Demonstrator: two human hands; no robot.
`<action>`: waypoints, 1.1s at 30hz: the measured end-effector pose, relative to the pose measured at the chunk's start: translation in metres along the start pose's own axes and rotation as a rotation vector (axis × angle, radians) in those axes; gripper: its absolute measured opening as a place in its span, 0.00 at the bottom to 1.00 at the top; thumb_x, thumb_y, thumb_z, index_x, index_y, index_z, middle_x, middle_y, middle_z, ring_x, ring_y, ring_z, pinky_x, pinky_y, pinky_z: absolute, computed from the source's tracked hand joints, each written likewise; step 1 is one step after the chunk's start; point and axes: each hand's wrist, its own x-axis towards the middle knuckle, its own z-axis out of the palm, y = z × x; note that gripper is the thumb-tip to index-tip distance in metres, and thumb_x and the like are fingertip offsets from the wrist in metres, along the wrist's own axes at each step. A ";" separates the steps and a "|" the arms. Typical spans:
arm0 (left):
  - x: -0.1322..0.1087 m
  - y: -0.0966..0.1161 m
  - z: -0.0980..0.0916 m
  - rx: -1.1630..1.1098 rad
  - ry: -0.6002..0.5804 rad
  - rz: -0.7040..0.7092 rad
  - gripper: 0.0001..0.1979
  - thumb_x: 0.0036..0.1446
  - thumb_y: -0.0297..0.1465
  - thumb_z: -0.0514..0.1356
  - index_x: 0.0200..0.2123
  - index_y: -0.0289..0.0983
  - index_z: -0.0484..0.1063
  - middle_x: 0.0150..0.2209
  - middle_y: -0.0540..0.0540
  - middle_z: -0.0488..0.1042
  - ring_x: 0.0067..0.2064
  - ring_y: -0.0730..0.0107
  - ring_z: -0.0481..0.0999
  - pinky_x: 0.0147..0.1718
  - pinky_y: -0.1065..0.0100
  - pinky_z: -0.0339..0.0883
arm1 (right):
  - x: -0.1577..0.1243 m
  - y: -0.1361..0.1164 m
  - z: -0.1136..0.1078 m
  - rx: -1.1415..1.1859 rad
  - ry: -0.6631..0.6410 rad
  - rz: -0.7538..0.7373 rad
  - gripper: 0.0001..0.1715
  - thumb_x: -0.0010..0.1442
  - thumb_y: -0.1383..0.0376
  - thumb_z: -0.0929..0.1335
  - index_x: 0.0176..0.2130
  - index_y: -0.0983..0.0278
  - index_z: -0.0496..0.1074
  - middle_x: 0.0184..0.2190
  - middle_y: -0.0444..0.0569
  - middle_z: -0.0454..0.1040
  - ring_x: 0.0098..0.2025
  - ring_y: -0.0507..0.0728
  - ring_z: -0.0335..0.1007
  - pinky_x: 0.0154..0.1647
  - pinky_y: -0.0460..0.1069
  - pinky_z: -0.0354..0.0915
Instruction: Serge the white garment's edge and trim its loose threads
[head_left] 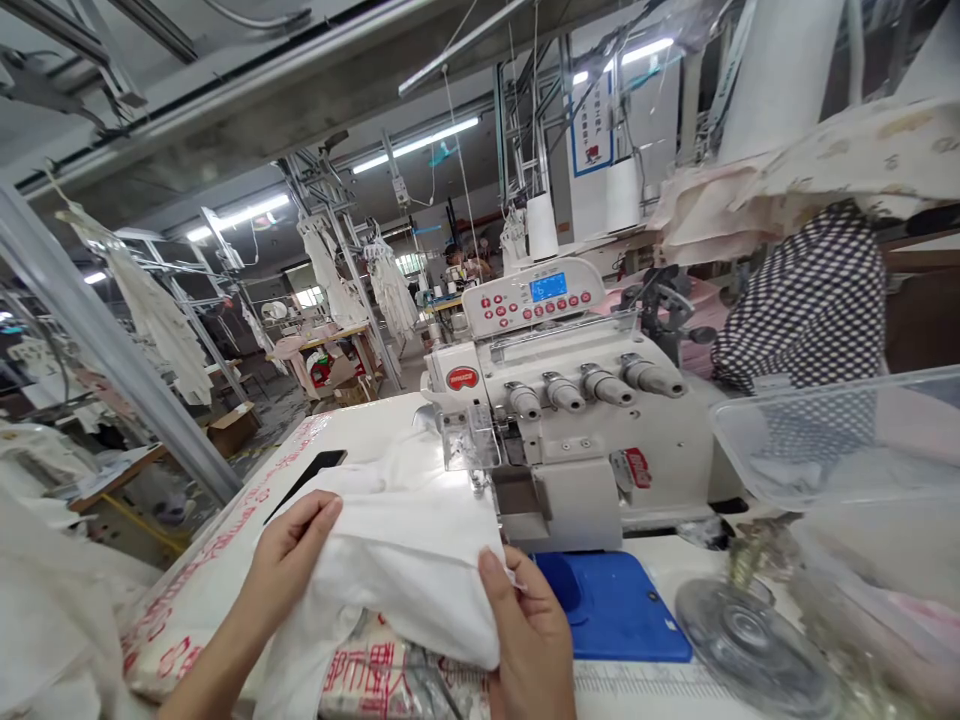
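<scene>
Both hands are on a piece of white cloth (405, 575), drawn out between them in front of a white sewing machine (667, 455). The left hand (292, 550) has its fingers curled closed, thumb pressed down on the cloth's left side. The right hand (532, 630) pinches the right edge between thumb and bent fingers, with hardly any gap. The cloth lies over the near side of the bench (379, 420), folds sagging toward the person, its far part reaching up to the presser foot (478, 482) under a bright light; from here I can't tell whether the needle is in it.

A dark phone (319, 472) pokes out past the cloth's left side, lying on the bench top with its red print. To the right of the cloth, just below the machine, sits a flat blue plate (622, 605), with ruler markings (637, 678) running along its near edge. Farther right come a round grey disc (742, 628) and a clear plastic bin (832, 490), with a black-and-white checked cloth (810, 300) behind the bin. The machine's control panel (532, 297) shows a lit blue screen, and a white thread cone (541, 228) stands behind it. Deeper in the room, white garments (390, 285) hang in bunches under the tube lights.
</scene>
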 end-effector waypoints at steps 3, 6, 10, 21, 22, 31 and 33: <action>0.008 0.002 -0.005 0.067 -0.021 0.047 0.16 0.53 0.43 0.53 0.25 0.37 0.70 0.24 0.49 0.69 0.28 0.70 0.68 0.26 0.74 0.63 | 0.003 -0.001 0.001 -0.038 0.027 -0.006 0.20 0.39 0.55 0.76 0.28 0.66 0.73 0.18 0.43 0.71 0.22 0.53 0.66 0.20 0.44 0.61; 0.018 0.004 -0.009 0.139 -0.035 0.091 0.16 0.52 0.43 0.53 0.26 0.37 0.71 0.26 0.48 0.72 0.29 0.68 0.69 0.27 0.73 0.64 | 0.007 0.000 0.000 -0.030 0.036 -0.005 0.19 0.38 0.56 0.77 0.24 0.66 0.73 0.18 0.43 0.71 0.22 0.52 0.64 0.20 0.44 0.60; 0.038 0.010 -0.015 0.260 -0.054 0.155 0.19 0.52 0.45 0.51 0.26 0.38 0.72 0.27 0.47 0.74 0.31 0.66 0.71 0.29 0.72 0.65 | 0.008 0.003 0.000 0.005 0.041 -0.001 0.18 0.37 0.57 0.77 0.25 0.66 0.74 0.19 0.43 0.71 0.21 0.52 0.63 0.20 0.43 0.59; -0.001 -0.006 0.000 0.080 -0.242 -0.043 0.18 0.53 0.45 0.52 0.33 0.39 0.74 0.32 0.44 0.74 0.32 0.63 0.72 0.31 0.67 0.66 | 0.010 0.006 -0.001 -0.060 -0.017 -0.060 0.22 0.37 0.53 0.77 0.24 0.67 0.72 0.15 0.40 0.66 0.16 0.45 0.54 0.15 0.38 0.53; 0.000 -0.007 -0.001 -0.030 -0.193 -0.149 0.19 0.52 0.46 0.53 0.35 0.38 0.73 0.31 0.45 0.74 0.30 0.64 0.72 0.28 0.68 0.66 | 0.009 0.006 0.001 -0.061 -0.018 -0.054 0.22 0.37 0.54 0.77 0.24 0.67 0.71 0.15 0.39 0.66 0.15 0.45 0.53 0.14 0.37 0.51; 0.074 0.011 -0.030 0.625 -0.019 0.167 0.14 0.49 0.38 0.49 0.30 0.40 0.71 0.30 0.49 0.75 0.32 0.63 0.72 0.30 0.71 0.59 | 0.004 0.002 0.004 0.015 -0.015 -0.021 0.19 0.40 0.55 0.76 0.21 0.65 0.68 0.21 0.42 0.71 0.25 0.50 0.63 0.25 0.42 0.61; 0.078 0.009 -0.027 0.694 -0.037 0.181 0.15 0.50 0.39 0.48 0.31 0.41 0.71 0.31 0.48 0.76 0.33 0.63 0.73 0.30 0.71 0.59 | 0.006 0.006 -0.001 -0.005 -0.008 -0.022 0.19 0.39 0.54 0.76 0.22 0.65 0.70 0.20 0.42 0.70 0.24 0.50 0.62 0.24 0.42 0.60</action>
